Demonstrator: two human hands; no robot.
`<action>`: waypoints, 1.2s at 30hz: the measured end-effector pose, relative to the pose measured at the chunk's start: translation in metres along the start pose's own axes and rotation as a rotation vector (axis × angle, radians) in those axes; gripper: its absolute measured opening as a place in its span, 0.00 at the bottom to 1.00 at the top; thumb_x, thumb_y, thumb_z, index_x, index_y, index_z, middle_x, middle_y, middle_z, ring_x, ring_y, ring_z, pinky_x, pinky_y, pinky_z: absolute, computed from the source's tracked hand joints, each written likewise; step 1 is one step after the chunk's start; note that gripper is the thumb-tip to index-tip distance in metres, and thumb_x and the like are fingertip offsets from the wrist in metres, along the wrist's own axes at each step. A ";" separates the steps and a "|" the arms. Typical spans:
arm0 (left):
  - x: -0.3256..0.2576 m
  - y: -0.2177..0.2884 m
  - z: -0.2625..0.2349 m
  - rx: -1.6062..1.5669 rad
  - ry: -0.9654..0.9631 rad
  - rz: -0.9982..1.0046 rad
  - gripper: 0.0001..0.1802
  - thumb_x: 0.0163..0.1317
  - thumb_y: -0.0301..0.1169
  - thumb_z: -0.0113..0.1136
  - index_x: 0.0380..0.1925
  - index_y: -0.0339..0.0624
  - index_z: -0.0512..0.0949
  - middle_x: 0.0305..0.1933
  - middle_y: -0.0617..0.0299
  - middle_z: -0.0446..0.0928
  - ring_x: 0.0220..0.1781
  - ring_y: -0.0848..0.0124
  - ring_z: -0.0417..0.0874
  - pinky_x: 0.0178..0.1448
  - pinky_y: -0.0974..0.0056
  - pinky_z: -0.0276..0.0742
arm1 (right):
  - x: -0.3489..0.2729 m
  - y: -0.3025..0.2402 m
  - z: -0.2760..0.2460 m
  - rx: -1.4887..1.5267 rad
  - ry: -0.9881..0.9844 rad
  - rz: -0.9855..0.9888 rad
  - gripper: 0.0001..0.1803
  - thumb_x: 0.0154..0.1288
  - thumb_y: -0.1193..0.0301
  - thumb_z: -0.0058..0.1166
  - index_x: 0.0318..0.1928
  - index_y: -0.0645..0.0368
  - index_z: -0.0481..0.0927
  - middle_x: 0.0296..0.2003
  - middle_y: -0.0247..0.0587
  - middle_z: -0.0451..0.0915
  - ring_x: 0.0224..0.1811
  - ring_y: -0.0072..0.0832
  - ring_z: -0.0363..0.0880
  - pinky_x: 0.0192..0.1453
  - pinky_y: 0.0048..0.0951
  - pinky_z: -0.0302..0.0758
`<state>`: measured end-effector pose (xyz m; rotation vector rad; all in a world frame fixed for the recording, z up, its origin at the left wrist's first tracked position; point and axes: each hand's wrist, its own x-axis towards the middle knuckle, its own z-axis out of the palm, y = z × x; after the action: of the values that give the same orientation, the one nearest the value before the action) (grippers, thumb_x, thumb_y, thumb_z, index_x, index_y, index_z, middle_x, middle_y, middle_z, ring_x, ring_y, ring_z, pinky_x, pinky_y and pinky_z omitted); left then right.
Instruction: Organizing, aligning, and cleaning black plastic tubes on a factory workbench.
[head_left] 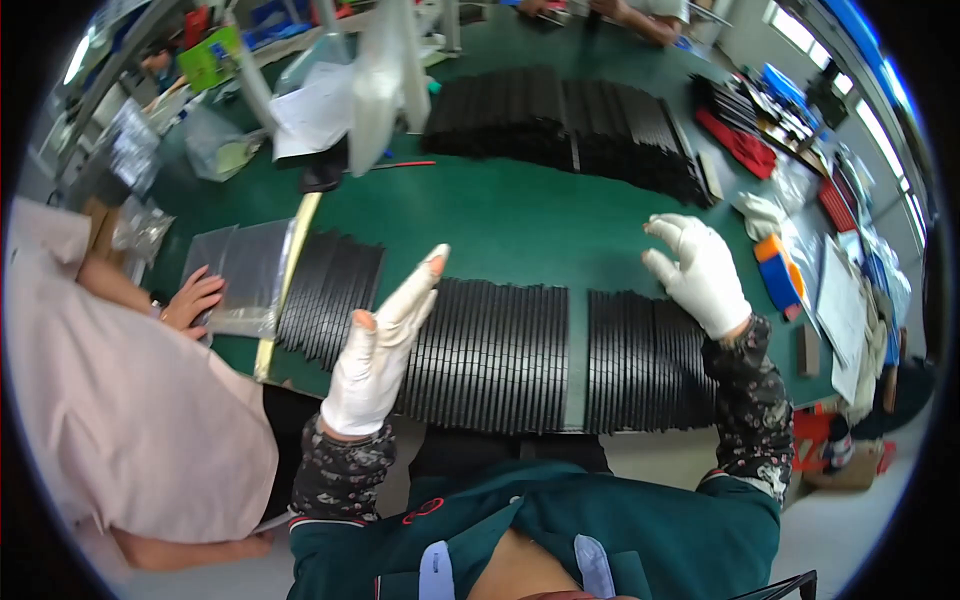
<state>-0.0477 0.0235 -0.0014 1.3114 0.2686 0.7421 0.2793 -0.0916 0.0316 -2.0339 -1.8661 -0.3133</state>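
Note:
My left hand (372, 362) wears a white glove with bare fingertips showing. Its fingers are stretched out, the thumb stands apart, and it is raised over the gap between two rows of black strips. A wide row of long black strips (490, 355) lies just to its right, side by side near the table's front edge. Another row of black strips (652, 360) sits further right, past a narrow green gap. Above that row's far end hovers my right hand (703, 275), also gloved in white, fingers loosely curved and apart, nothing in it. Left of my left hand are shorter-looking black strips (330, 290).
Piled black strips (510, 105) stand at the back of the green table (520, 225). At left, a co-worker's hand (193, 300) rests on clear plastic sheets (245, 270) beside a yellowish bar (290, 270). An orange-and-blue tape dispenser (778, 275) and a red cloth (735, 143) lie right.

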 end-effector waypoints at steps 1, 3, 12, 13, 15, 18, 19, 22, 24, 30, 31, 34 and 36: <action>0.008 0.000 0.002 0.009 -0.031 -0.016 0.51 0.65 0.68 0.31 0.70 0.31 0.54 0.77 0.45 0.47 0.80 0.57 0.42 0.79 0.52 0.32 | -0.005 0.014 -0.005 -0.039 -0.011 0.100 0.15 0.57 0.66 0.60 0.43 0.61 0.81 0.44 0.46 0.81 0.47 0.42 0.79 0.53 0.36 0.75; 0.018 -0.003 0.009 0.060 -0.075 -0.043 0.51 0.66 0.68 0.30 0.70 0.30 0.55 0.77 0.45 0.48 0.79 0.57 0.44 0.79 0.52 0.33 | -0.022 0.044 -0.005 -0.056 -0.052 0.306 0.13 0.58 0.65 0.59 0.40 0.60 0.83 0.40 0.44 0.82 0.45 0.41 0.79 0.51 0.36 0.75; 0.046 -0.013 0.042 0.250 -0.308 -0.103 0.41 0.70 0.61 0.33 0.66 0.36 0.66 0.74 0.50 0.57 0.78 0.59 0.52 0.79 0.57 0.39 | -0.099 0.098 -0.013 0.219 -0.194 0.424 0.34 0.45 0.58 0.68 0.53 0.60 0.77 0.49 0.50 0.76 0.57 0.43 0.72 0.62 0.39 0.69; 0.051 -0.013 0.048 0.269 -0.334 -0.127 0.43 0.69 0.62 0.33 0.65 0.33 0.66 0.74 0.47 0.55 0.78 0.57 0.50 0.79 0.55 0.39 | -0.098 0.089 -0.014 0.118 -0.224 0.386 0.34 0.43 0.57 0.68 0.52 0.60 0.77 0.48 0.49 0.76 0.56 0.44 0.72 0.61 0.40 0.69; 0.056 -0.012 0.059 0.285 -0.361 -0.134 0.42 0.69 0.62 0.35 0.65 0.34 0.65 0.74 0.47 0.56 0.78 0.58 0.51 0.79 0.56 0.39 | -0.092 0.071 -0.008 -0.095 -0.186 0.284 0.27 0.44 0.60 0.68 0.46 0.59 0.79 0.40 0.47 0.76 0.48 0.42 0.75 0.53 0.41 0.73; 0.065 -0.011 0.076 0.328 -0.408 -0.132 0.39 0.70 0.58 0.41 0.65 0.35 0.66 0.74 0.50 0.57 0.77 0.60 0.53 0.78 0.57 0.41 | -0.094 0.088 0.014 -0.195 -0.065 0.450 0.20 0.48 0.64 0.65 0.42 0.58 0.80 0.32 0.44 0.77 0.40 0.40 0.78 0.47 0.39 0.76; 0.067 -0.012 0.079 0.392 -0.414 -0.129 0.38 0.69 0.58 0.43 0.65 0.36 0.67 0.74 0.50 0.57 0.77 0.59 0.53 0.78 0.57 0.42 | -0.086 0.079 0.008 -0.010 0.040 0.496 0.13 0.53 0.68 0.61 0.40 0.58 0.80 0.29 0.46 0.77 0.34 0.40 0.79 0.43 0.35 0.77; 0.074 -0.016 0.090 0.696 -0.423 -0.083 0.32 0.65 0.47 0.53 0.65 0.42 0.67 0.75 0.48 0.54 0.78 0.56 0.52 0.76 0.54 0.49 | -0.066 0.062 0.002 1.069 -0.015 0.633 0.09 0.61 0.72 0.59 0.40 0.62 0.78 0.32 0.32 0.79 0.32 0.17 0.76 0.40 0.21 0.73; 0.075 -0.025 0.097 0.898 -0.381 0.124 0.36 0.58 0.41 0.60 0.67 0.43 0.65 0.75 0.41 0.50 0.76 0.46 0.52 0.75 0.51 0.51 | -0.050 0.029 -0.006 1.225 -0.057 0.570 0.09 0.62 0.74 0.59 0.41 0.64 0.77 0.32 0.28 0.77 0.34 0.12 0.73 0.41 0.17 0.71; 0.072 -0.028 0.112 1.438 -0.313 0.520 0.51 0.46 0.48 0.69 0.70 0.47 0.58 0.76 0.43 0.46 0.77 0.41 0.44 0.73 0.32 0.37 | -0.033 -0.033 -0.016 1.355 -0.206 0.551 0.08 0.64 0.80 0.53 0.42 0.72 0.74 0.25 0.35 0.76 0.23 0.18 0.75 0.27 0.20 0.73; 0.070 -0.029 0.112 1.413 -0.323 0.497 0.52 0.45 0.50 0.69 0.71 0.47 0.57 0.77 0.46 0.45 0.78 0.44 0.42 0.73 0.32 0.33 | -0.034 -0.036 -0.016 1.284 -0.190 0.542 0.08 0.63 0.81 0.52 0.42 0.72 0.74 0.25 0.35 0.76 0.23 0.17 0.74 0.27 0.19 0.72; 0.060 -0.038 0.110 1.291 -0.288 0.598 0.59 0.43 0.53 0.70 0.72 0.45 0.52 0.78 0.49 0.43 0.80 0.50 0.39 0.74 0.34 0.26 | -0.039 -0.039 -0.007 1.261 -0.218 0.443 0.03 0.66 0.78 0.53 0.37 0.66 0.73 0.23 0.33 0.76 0.20 0.17 0.73 0.25 0.19 0.70; 0.056 -0.032 0.108 1.325 -0.318 0.530 0.59 0.43 0.54 0.69 0.71 0.41 0.52 0.78 0.49 0.45 0.80 0.52 0.39 0.75 0.35 0.24 | -0.038 -0.040 0.002 1.255 -0.203 0.402 0.03 0.62 0.81 0.53 0.36 0.66 0.74 0.24 0.34 0.76 0.21 0.17 0.73 0.26 0.20 0.71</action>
<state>0.0668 -0.0271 0.0103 2.8040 0.1327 0.7771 0.2354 -0.1231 0.0193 -1.4245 -1.1186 0.9564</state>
